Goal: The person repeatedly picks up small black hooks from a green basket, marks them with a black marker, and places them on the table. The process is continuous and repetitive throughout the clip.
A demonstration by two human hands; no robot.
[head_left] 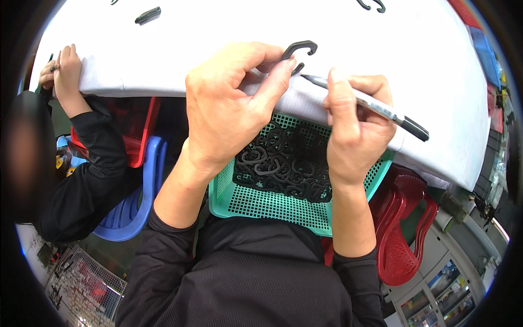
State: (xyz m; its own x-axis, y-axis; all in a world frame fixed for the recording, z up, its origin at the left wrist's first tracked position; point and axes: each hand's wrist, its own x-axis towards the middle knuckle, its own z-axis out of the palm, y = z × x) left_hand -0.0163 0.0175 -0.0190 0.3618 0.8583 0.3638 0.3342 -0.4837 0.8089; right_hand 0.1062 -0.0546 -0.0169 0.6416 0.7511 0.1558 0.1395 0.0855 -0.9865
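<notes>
Between the thumb and fingers of my left hand (231, 101) is a black hook-shaped plastic part (300, 48), its curved end standing out above the fingertips. My right hand (357, 117) grips a grey marker pen (381, 108) with a black rear end. The pen's tip points left, close to the black part; whether they touch I cannot tell. Both hands are over the near edge of the white-covered table (218, 27). Below them, a green mesh basket (245, 201) at my lap holds many similar black curved parts (280, 163).
A black pen cap (148, 15) and another black hook part (371, 5) lie on the table. At the left sits another person, hands (66, 71) at the table edge, by a blue chair (152, 180) and a red basket (143, 141). A dark red chair (400, 240) stands at my right.
</notes>
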